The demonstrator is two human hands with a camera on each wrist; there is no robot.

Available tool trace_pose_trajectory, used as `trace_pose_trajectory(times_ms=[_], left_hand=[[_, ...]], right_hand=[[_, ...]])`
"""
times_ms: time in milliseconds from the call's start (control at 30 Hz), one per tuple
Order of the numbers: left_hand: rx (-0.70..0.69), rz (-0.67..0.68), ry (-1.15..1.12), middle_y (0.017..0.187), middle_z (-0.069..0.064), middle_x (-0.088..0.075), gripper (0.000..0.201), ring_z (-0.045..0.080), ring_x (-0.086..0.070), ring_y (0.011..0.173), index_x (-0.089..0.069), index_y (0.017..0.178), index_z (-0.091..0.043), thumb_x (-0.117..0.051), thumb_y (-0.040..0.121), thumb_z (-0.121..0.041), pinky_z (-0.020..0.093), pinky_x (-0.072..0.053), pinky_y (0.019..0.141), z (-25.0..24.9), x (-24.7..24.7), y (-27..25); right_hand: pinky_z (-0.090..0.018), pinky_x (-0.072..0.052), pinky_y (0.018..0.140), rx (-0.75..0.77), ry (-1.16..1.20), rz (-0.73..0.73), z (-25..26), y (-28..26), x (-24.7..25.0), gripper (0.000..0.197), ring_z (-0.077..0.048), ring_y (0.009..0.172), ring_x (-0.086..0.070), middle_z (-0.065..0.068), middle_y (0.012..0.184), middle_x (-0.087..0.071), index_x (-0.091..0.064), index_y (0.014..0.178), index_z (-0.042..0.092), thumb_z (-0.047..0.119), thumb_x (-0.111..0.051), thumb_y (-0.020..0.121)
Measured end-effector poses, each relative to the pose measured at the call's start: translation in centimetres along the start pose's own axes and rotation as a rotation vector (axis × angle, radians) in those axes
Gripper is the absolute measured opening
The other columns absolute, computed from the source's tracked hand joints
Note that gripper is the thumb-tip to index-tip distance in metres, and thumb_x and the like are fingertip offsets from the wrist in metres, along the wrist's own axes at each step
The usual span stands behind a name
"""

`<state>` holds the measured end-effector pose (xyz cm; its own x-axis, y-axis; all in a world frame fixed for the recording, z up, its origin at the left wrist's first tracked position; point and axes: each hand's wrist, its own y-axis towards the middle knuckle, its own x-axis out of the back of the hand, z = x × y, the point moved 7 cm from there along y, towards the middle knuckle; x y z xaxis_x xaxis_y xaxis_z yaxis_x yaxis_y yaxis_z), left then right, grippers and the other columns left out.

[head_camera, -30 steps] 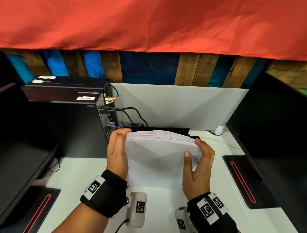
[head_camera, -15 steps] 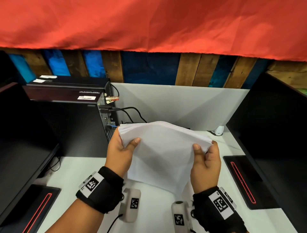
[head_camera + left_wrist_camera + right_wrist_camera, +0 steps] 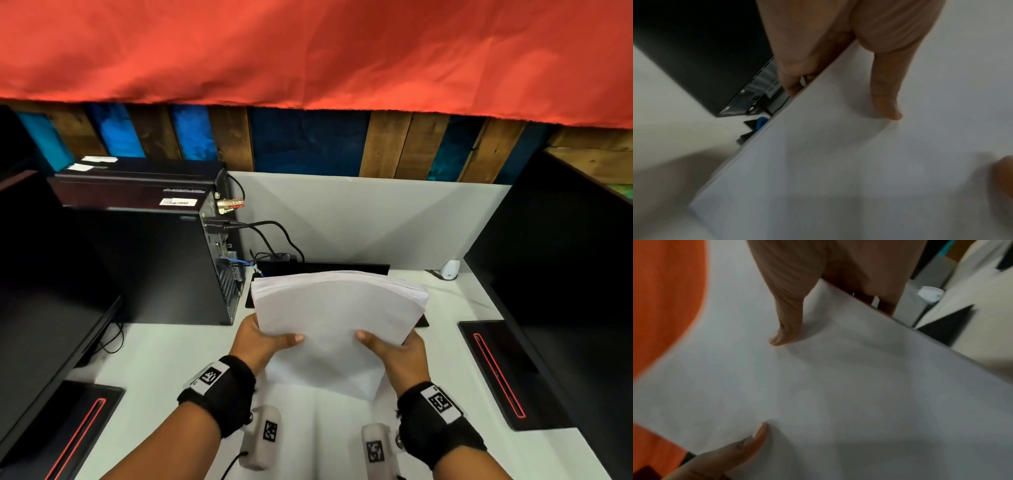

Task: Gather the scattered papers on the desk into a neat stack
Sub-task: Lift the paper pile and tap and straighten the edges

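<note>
White paper stack (image 3: 337, 308) hangs above the desk (image 3: 164, 349), pinched at its near corners by left hand (image 3: 262, 341) and right hand (image 3: 399, 353).

This is an office cubicle: a white desk (image 3: 164, 346) with a low grey partition (image 3: 370, 219) behind it, a black computer tower (image 3: 150, 263) (cables plugged into its rear), and dark monitors (image 3: 561, 274) on either side.
</note>
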<state>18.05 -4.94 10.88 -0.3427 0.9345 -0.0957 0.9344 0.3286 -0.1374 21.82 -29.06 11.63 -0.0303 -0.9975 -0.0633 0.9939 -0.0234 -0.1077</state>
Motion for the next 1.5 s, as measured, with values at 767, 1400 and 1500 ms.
trace_pose_trajectory(times_ms=[767, 1400, 1500], left_hand=[[-0.031, -0.012, -0.167, 0.097, 0.005, -0.075, 0.046, 0.020, -0.070, 0.091, -0.068, 0.096, -0.016, -0.079, 0.061, 0.011, 0.023, -0.059, 0.071, -1.2, -0.5, 0.9], [-0.012, 0.068, -0.259, 0.100, 0.007, -0.075, 0.039, 0.022, -0.071, 0.095, -0.078, 0.086, -0.025, -0.090, 0.052, -0.010, 0.034, -0.057, 0.084, -0.8, -0.8, 0.6], [0.007, 0.076, -0.260, 0.100, 0.008, -0.075, 0.044, 0.023, -0.071, 0.094, -0.077, 0.087, -0.020, -0.092, 0.046, -0.018, 0.030, -0.058, 0.079, -0.6, -0.9, 0.7]], right_hand=[[-0.025, -0.054, 0.084, 0.084, 0.082, -0.016, 1.2, 0.2, -0.7, 0.076, -0.014, 0.102, -0.066, 0.001, 0.110, -0.069, -0.054, 0.124, 0.021, 0.019, -0.086, 0.055], [-0.033, -0.049, 0.101, 0.177, -0.027, -0.019, 1.9, 0.0, -0.3, 0.088, -0.007, 0.114, -0.059, 0.008, 0.127, -0.059, -0.038, 0.140, 0.027, 0.015, -0.083, 0.066], [-0.031, -0.045, 0.105, 0.229, -0.032, -0.118, 2.5, -0.2, 0.2, 0.092, -0.010, 0.122, -0.053, 0.005, 0.137, -0.052, -0.029, 0.146, 0.026, 0.004, -0.078, 0.072]])
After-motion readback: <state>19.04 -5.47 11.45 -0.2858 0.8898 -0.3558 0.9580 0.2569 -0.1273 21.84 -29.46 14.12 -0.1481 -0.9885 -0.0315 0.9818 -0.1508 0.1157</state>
